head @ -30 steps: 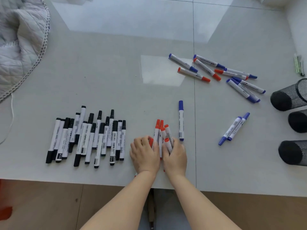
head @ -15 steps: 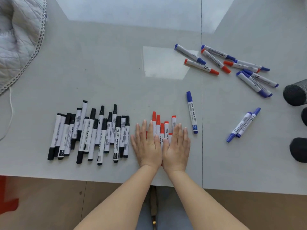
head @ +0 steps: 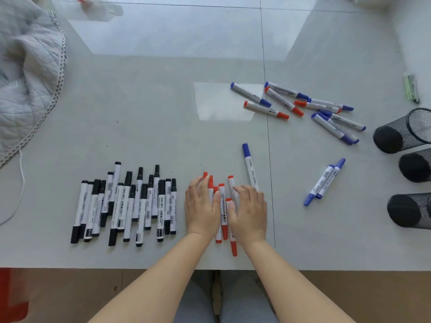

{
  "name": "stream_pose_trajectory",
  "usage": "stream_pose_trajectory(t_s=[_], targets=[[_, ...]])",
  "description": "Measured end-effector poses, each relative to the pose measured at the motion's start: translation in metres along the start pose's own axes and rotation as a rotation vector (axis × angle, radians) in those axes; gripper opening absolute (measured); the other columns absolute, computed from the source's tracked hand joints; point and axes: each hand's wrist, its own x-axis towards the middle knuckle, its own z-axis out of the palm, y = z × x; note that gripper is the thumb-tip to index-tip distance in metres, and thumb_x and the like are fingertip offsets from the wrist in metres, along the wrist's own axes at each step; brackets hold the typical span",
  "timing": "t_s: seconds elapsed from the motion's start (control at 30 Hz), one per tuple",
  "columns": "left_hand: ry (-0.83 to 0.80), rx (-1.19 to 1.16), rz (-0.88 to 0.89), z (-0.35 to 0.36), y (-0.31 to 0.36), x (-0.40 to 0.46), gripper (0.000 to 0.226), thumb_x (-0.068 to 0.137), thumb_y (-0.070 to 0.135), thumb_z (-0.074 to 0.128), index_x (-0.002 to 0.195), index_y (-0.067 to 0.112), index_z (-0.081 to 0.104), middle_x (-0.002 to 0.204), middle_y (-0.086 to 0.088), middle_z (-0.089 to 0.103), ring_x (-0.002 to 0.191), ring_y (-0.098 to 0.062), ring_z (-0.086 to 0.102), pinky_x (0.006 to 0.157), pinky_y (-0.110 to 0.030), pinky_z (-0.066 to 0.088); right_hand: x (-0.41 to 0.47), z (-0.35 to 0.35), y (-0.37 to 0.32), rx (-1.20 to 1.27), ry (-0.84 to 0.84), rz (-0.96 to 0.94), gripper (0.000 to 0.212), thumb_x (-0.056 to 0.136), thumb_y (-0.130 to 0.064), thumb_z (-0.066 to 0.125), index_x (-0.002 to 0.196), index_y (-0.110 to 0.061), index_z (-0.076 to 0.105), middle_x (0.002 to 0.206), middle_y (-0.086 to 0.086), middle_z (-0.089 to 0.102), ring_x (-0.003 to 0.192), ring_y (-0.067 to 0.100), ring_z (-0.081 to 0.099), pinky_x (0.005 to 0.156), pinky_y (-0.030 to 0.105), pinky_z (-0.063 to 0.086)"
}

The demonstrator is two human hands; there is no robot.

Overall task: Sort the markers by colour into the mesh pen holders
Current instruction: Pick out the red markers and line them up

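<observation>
Grey glossy table [head: 144, 108] fills the view, with a quilted grey cloth [head: 25, 73] bunched at its far left corner. Your left hand [head: 202, 207] and right hand [head: 249, 213] lie palm down on either side of a small bunch of red markers [head: 223, 213] near the front edge. Fingers of both hands are straight and close together, resting on and against the outer markers, not curled round any. Red caps poke out past your fingertips and toward your wrists. Left of the left hand, black markers [head: 126, 203] lie in a rough row, side by side. Just beside your right hand, one blue marker [head: 249, 167] lies lengthwise, apart from the reds. Further right, a blue pair [head: 324, 181] lies touching. Toward the far right, a loose mix of blue and red markers [head: 300, 106] sits scattered. Three mesh pen holders [head: 403, 134] lie on their sides at the right edge. Green object [head: 411, 90] beyond them, too small to identify.
</observation>
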Motion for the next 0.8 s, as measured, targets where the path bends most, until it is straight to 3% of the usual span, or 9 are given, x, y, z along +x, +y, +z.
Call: stream_pose_trajectory(t_s=[0.1, 0.23, 0.33, 0.4, 0.47, 0.53, 0.63, 0.7, 0.8], targets=[[-0.007, -0.013, 0.073, -0.007, 0.025, 0.025, 0.042, 0.093, 0.026, 0.047, 0.134, 0.015, 0.041, 0.133, -0.005, 0.037, 0.124, -0.02, 0.034, 0.106, -0.032, 0.03, 0.024, -0.028, 0.017, -0.019, 0.064, -0.058, 0.033, 0.073, -0.007, 0.067, 0.106, -0.01, 0.063, 0.098, 0.007, 0.064, 0.088, 0.03, 0.057, 0.072, 0.037, 0.048], [-0.142, -0.082, 0.02, -0.003, 0.059, 0.071, 0.038, 0.094, 0.027, 0.045, 0.131, 0.021, 0.042, 0.126, 0.003, 0.044, 0.106, -0.008, 0.046, 0.086, -0.024, 0.04, 0.073, -0.066, 0.062, -0.043, 0.114, 0.036, 0.029, 0.077, -0.003, 0.06, 0.105, -0.007, 0.063, 0.101, 0.012, 0.063, 0.095, 0.034, 0.052, 0.078, 0.039, 0.04], [-0.222, -0.172, -0.126, 0.01, 0.085, 0.111, 0.033, 0.093, 0.027, 0.045, 0.125, 0.023, 0.047, 0.115, 0.005, 0.053, 0.094, -0.01, 0.051, 0.069, -0.022, 0.041, 0.118, -0.093, 0.097, -0.105, 0.111, 0.039, 0.028, 0.081, -0.006, 0.055, 0.109, -0.008, 0.062, 0.107, 0.011, 0.062, 0.101, 0.03, 0.049, 0.082, 0.036, 0.037], [-0.259, -0.21, -0.232, 0.022, 0.101, 0.138, 0.031, 0.092, 0.03, 0.044, 0.12, 0.021, 0.051, 0.111, 0.003, 0.057, 0.097, -0.015, 0.053, 0.074, -0.027, 0.043, 0.148, -0.109, 0.119, -0.152, 0.099, 0.029, 0.029, 0.083, -0.009, 0.052, 0.112, -0.009, 0.061, 0.11, 0.011, 0.061, 0.105, 0.029, 0.048, 0.087, 0.035, 0.037], [-0.279, -0.272, -0.331, 0.036, 0.115, 0.163, 0.028, 0.09, 0.035, 0.046, 0.111, 0.02, 0.056, 0.113, -0.002, 0.061, 0.102, -0.02, 0.058, 0.089, -0.035, 0.048, 0.176, -0.122, 0.139, -0.186, 0.091, 0.031, 0.029, 0.085, -0.009, 0.05, 0.112, -0.008, 0.06, 0.111, 0.012, 0.059, 0.107, 0.03, 0.047, 0.091, 0.036, 0.035], [-0.268, -0.302, -0.4, 0.047, 0.126, 0.183, 0.025, 0.088, 0.041, 0.046, 0.098, 0.021, 0.059, 0.112, -0.007, 0.062, 0.102, -0.023, 0.06, 0.092, -0.039, 0.048, 0.202, -0.132, 0.156, -0.22, 0.101, 0.03, 0.027, 0.086, -0.009, 0.049, 0.11, -0.008, 0.061, 0.11, 0.013, 0.059, 0.105, 0.032, 0.046, 0.088, 0.036, 0.034], [-0.234, -0.091, -0.428, 0.06, 0.134, 0.206, 0.032, 0.086, 0.046, 0.04, 0.077, 0.022, 0.059, 0.101, -0.007, 0.063, 0.084, -0.025, 0.057, 0.066, -0.03, 0.045, 0.234, -0.137, 0.173, -0.262, 0.112, -0.001, 0.025, 0.089, -0.012, 0.048, 0.108, -0.007, 0.063, 0.107, 0.013, 0.06, 0.103, 0.032, 0.045, 0.082, 0.035, 0.033], [-0.182, 0.043, -0.446, 0.064, 0.137, 0.215, 0.04, 0.086, 0.051, 0.038, 0.086, 0.019, 0.06, 0.092, -0.007, 0.058, 0.074, -0.024, 0.05, 0.058, -0.028, 0.036, 0.249, -0.134, 0.177, -0.291, 0.098, -0.053, 0.026, 0.09, -0.012, 0.048, 0.109, -0.007, 0.064, 0.107, 0.013, 0.061, 0.103, 0.033, 0.046, 0.081, 0.037, 0.036], [-0.005, 0.084, -0.416, 0.066, 0.139, 0.22, 0.036, 0.084, 0.052, 0.048, 0.097, 0.018, 0.045, 0.088, -0.003, 0.052, 0.077, -0.026, 0.051, 0.065, -0.031, 0.038, 0.265, -0.128, 0.177, -0.34, 0.055, -0.117, 0.027, 0.089, -0.014, 0.047, 0.112, -0.01, 0.063, 0.11, 0.011, 0.061, 0.104, 0.032, 0.045, 0.08, 0.038, 0.035]])
